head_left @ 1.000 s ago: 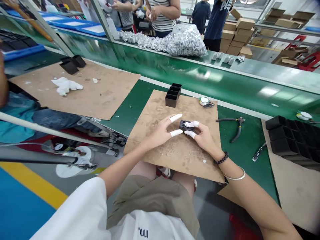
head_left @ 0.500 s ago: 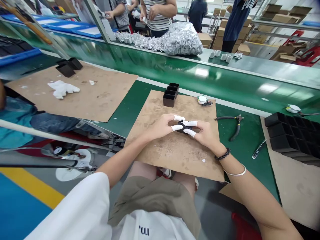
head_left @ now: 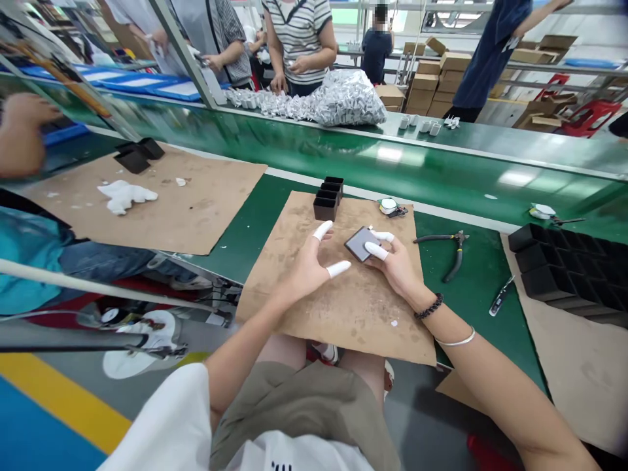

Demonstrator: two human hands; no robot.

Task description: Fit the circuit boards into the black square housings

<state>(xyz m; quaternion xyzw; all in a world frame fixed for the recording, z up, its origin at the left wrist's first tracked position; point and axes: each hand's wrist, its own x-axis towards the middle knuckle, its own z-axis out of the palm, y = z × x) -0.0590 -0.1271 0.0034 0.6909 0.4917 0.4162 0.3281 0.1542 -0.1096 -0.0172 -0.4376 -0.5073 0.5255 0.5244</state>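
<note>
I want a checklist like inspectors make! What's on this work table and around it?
Surface: brown cardboard mat on a green bench.
Job's things: small black part, tilted, held off the mat; row of black boxes at the mat's far edge.
Clutter: pliers, small tool, black trays, white rag on the next mat.
Grippers: right hand pinches the part; left hand open beside it, not touching.
Cables: nothing seen on the bench top.
Surroundings: green conveyor, bag of white parts, people standing beyond it.
</note>
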